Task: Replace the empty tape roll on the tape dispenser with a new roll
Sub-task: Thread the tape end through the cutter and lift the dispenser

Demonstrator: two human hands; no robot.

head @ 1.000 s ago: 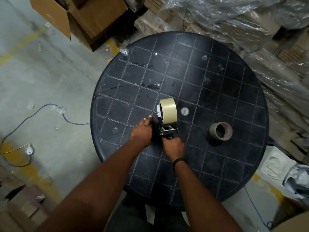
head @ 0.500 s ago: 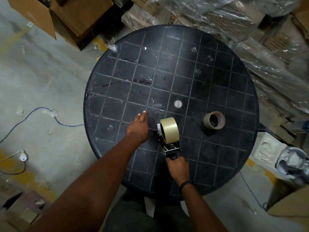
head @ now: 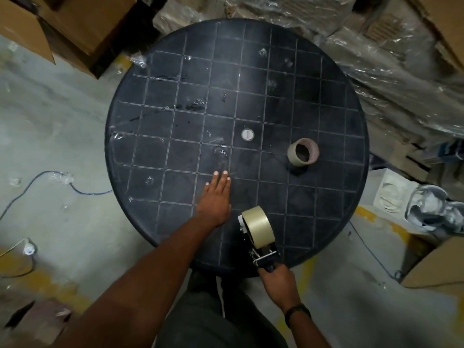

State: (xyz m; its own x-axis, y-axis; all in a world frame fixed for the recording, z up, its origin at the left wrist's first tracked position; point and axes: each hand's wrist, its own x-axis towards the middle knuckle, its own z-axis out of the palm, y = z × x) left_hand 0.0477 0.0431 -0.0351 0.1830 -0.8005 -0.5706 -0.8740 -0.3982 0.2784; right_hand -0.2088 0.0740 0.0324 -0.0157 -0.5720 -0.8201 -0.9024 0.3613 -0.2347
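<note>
A black tape dispenser (head: 262, 254) carries a full tan tape roll (head: 258, 226) and hangs over the near edge of the round black table (head: 175, 101). My right hand (head: 278, 285) grips its handle from below. My left hand (head: 216, 197) lies flat on the tabletop to the left of the dispenser, fingers stretched out, holding nothing. The empty brown cardboard core (head: 303, 154) rests on the table to the right of centre, apart from both hands.
A small white cap (head: 247, 134) marks the table's centre. Cardboard boxes (head: 75, 26) stand at the back left, plastic-wrapped stacks (head: 401, 84) at the back right. A blue cable (head: 50, 177) runs over the concrete floor at the left. Another box (head: 437, 267) sits near right.
My right hand has pulled the dispenser with the roll back toward the table's near edge. My left hand has let go of it and now lies flat on the table.
</note>
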